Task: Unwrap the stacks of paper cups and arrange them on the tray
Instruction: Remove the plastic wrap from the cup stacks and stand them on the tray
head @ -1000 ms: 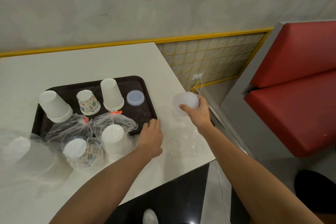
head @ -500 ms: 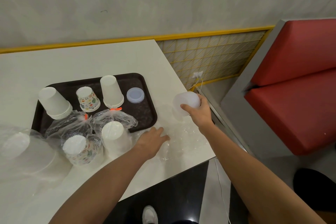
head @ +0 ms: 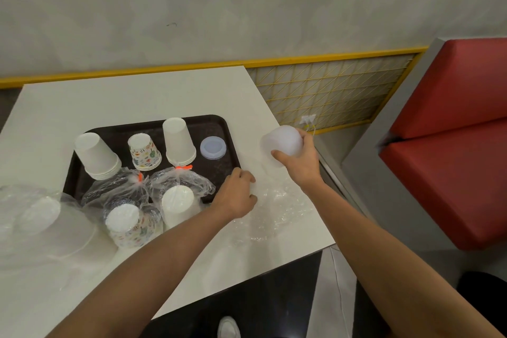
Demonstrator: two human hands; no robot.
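Note:
A dark brown tray (head: pixel 82 173) on the white table carries two white cup stacks (head: pixel 96 156) (head: pixel 178 143), a patterned cup stack (head: pixel 144 152) and a clear lid (head: pixel 213 147), all cups upside down. Two bagged stacks tied with orange ties, one patterned (head: pixel 126 222) and one white (head: pixel 178 206), stand at the tray's front edge. My right hand (head: pixel 299 162) holds a translucent white cup stack (head: pixel 281 143) in the air to the right of the tray. My left hand (head: pixel 237 195), fingers curled, grips crumpled clear plastic wrap (head: pixel 279 208) by the tray's front right corner.
Another clear bag with a white stack (head: pixel 38 214) lies at the table's far left. The table's right edge (head: pixel 310 175) drops to the floor beside a red bench seat (head: pixel 450 173). A yellow mesh panel (head: pixel 329 93) lines the wall behind.
My left hand slid from the tray's corner onto the plastic wrap, lay flat, then curled its fingers on it. My right hand has kept the translucent stack almost still.

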